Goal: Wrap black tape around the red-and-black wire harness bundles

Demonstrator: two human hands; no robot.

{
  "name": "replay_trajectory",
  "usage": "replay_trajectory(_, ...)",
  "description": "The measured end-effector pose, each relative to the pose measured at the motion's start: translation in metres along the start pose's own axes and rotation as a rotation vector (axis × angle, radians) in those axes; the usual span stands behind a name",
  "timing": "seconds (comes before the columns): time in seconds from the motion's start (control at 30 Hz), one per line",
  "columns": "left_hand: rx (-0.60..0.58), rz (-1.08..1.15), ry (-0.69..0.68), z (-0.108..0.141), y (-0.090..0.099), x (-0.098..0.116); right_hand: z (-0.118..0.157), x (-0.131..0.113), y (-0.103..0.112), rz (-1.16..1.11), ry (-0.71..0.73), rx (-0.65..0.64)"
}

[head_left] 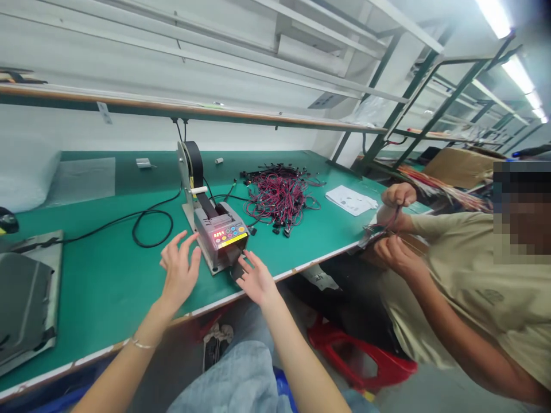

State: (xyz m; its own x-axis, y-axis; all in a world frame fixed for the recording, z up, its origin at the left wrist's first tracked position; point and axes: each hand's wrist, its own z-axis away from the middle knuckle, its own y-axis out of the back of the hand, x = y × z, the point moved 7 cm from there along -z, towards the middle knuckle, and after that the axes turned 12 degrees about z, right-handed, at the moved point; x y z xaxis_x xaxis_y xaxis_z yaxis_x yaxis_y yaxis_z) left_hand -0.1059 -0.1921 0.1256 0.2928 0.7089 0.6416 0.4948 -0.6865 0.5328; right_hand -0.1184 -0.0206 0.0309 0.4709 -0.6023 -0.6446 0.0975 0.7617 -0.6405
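Note:
On the green bench stands a tape dispenser (221, 229) with a lit red display and coloured buttons. A roll of black tape (194, 162) is mounted upright at its back. My left hand (181, 269) hovers at the machine's left side, fingers apart and nothing in it. At the front right corner is my right hand (257, 278), its fingers spread near the tape outlet. A dark piece, probably tape (236, 268), shows just beside those fingertips; whether they touch it I cannot tell.
A tangled pile of red and black cables (279, 195) lies right of the dispenser, with papers (350, 199) beyond it. A co-worker (456, 269) sits at the right, handling a cable. A grey machine (26, 304) stands at left; a black cord (150, 213) loops across the bench (103, 281).

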Motion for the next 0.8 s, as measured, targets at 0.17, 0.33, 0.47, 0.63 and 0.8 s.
replay_trajectory(0.17,0.002,0.081,0.059,0.018,-0.001,-0.031,0.016,0.003,0.019,0.123,0.008,0.125)
replay_trajectory(0.33,-0.100,0.280,0.116,0.050,-0.026,-0.038,0.044,0.006,0.036,0.095,-0.010,0.172)
replay_trajectory(0.47,-0.238,0.554,0.388,0.077,-0.063,-0.039,0.066,0.010,0.050,0.019,-0.003,0.175)
replay_trajectory(0.63,-0.273,0.890,0.745,0.090,-0.105,-0.030,0.089,0.021,0.066,-0.083,-0.002,0.138)
replay_trajectory(0.8,-0.376,1.128,0.849,0.081,-0.118,-0.002,0.117,0.032,0.081,-0.125,-0.007,0.088)
